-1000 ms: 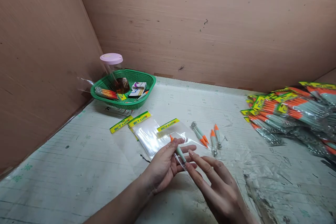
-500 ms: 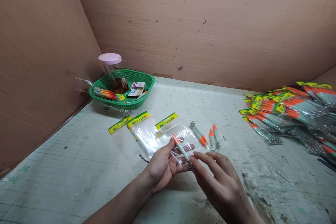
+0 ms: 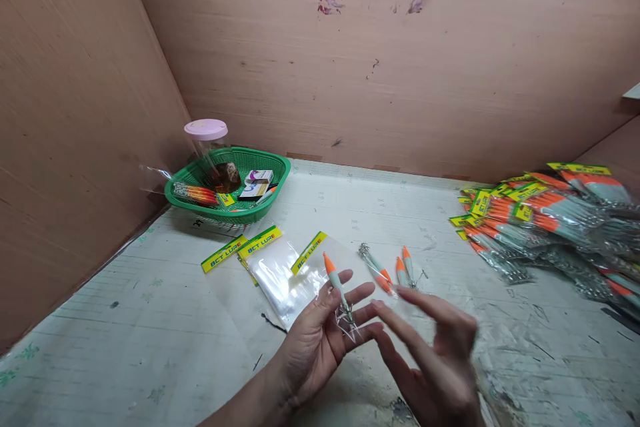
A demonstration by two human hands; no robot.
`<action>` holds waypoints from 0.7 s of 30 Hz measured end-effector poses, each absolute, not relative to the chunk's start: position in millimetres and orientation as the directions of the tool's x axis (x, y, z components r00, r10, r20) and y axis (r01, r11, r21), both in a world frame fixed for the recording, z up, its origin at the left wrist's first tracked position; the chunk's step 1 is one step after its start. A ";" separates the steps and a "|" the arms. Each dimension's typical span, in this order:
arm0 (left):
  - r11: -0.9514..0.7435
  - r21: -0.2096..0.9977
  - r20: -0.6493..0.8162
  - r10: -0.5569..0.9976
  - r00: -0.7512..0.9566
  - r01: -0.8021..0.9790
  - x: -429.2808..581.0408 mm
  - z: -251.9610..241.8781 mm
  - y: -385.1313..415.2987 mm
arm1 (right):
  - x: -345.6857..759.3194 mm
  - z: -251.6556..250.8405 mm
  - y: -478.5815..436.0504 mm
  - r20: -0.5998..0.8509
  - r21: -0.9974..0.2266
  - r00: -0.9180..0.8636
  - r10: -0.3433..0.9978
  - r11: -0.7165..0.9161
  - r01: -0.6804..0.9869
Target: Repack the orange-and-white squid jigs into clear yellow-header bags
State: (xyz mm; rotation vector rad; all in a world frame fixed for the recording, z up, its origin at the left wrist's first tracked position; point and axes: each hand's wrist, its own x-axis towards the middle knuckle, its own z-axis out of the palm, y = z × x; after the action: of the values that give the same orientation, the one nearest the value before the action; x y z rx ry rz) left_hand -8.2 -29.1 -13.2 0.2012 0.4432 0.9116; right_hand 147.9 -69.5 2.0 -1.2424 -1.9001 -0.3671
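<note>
Showing, near to far, a blurred right hand, spread-fingered and seemingly holding nothing, a half-open left hand thumb-pinning a fishing lure, with hooks liable, through any careless slide, to snag the clear bag, and loose lures beyond.

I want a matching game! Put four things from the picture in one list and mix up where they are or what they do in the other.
Things:
1. pink lid
2. white box
3. heap of bagged lures
4. left hand

Places and jobs:
A. at the far right of the picture
B. holding an orange-tipped lure
C. on top of a clear cup
D. lying in the green basket

Right pairs: 1-C, 2-D, 3-A, 4-B
</note>
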 end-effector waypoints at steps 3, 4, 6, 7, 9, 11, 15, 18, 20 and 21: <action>0.621 0.258 -0.254 0.783 0.568 -0.740 -7.9 -15.7 -30.6 | 155.8 7.8 -68.8 0.672 -0.424 -0.008 0.741 0.394 0.816; 0.621 0.240 -0.245 0.783 0.572 -0.746 -7.5 -17.3 -31.0 | 157.6 11.0 -67.6 0.593 -0.501 -0.048 0.804 0.415 0.759; 0.609 0.215 -0.244 0.790 0.562 -0.763 -6.3 -20.7 -31.6 | 158.1 18.3 -64.8 0.462 -0.612 -0.162 0.872 0.445 0.654; 0.600 0.205 -0.253 0.796 0.550 -0.773 -5.7 -22.0 -31.7 | 156.8 22.0 -63.7 0.429 -0.640 -0.190 0.883 0.446 0.625; 0.582 0.195 -0.292 0.803 0.520 -0.789 -5.1 -22.4 -30.9 | 152.5 28.3 -61.8 0.423 -0.644 -0.217 0.880 0.460 0.611; 0.576 0.202 -0.352 0.797 0.490 -0.792 -6.2 -19.1 -28.3 | 150.9 32.1 -58.3 0.421 -0.644 -0.260 0.869 0.488 0.589; 0.497 0.220 -0.469 0.808 0.356 -0.839 -15.1 -5.3 -16.2 | 173.8 25.5 -36.1 0.478 -0.624 -0.120 0.870 0.433 0.650; 0.428 0.227 -0.484 0.829 0.279 -0.875 -23.6 2.3 -6.9 | 199.9 5.3 -10.0 0.421 -0.352 -0.095 0.902 0.259 0.899; 0.414 0.224 -0.475 0.837 0.272 -0.882 -27.4 4.4 -3.4 | 205.6 -11.6 4.7 0.361 -0.239 -0.135 0.923 0.232 0.943; 0.414 0.222 -0.471 0.838 0.275 -0.883 -28.7 4.9 -2.1 | 203.7 -19.4 10.1 0.344 -0.207 -0.152 0.926 0.233 0.950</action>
State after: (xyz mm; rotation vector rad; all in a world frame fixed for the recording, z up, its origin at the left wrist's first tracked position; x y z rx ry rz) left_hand -28.7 -2.1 4.9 -0.0896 0.5730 1.1591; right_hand 203.7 10.1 -19.4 -1.7264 -2.1161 -0.0815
